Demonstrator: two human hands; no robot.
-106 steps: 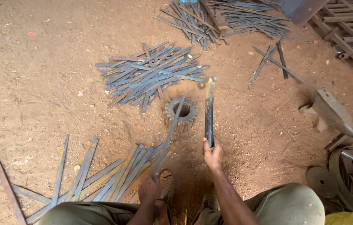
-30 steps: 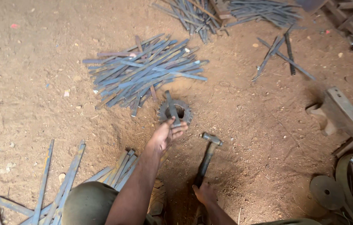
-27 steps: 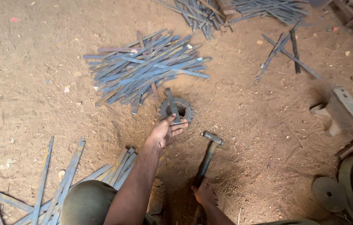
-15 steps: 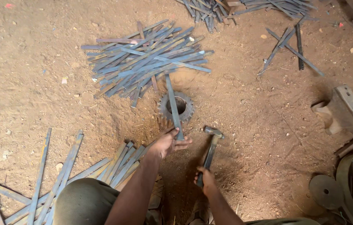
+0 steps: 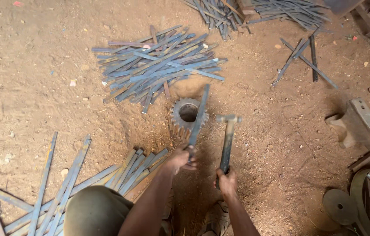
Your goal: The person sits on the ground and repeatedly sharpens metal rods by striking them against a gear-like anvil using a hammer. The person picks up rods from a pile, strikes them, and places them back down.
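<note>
Two hands work mid-frame; left hand (image 5: pixel 181 158) grips a flat steel bar (image 5: pixel 199 114) laid across the gear (image 5: pixel 187 114); right hand (image 5: pixel 226 181) clenches a hammer (image 5: pixel 227 136).

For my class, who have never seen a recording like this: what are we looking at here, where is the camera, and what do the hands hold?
The camera sits on a person's head and looks down at their own two bare hands over a dirt floor. The left hand grips a flat metal strip laid across a toothed gear ring set in the dirt. The right hand holds a hammer beside the strip. A pile of similar strips lies beyond the ring, and more strips lie by the person's knee. An anvil stands at the right.
</note>
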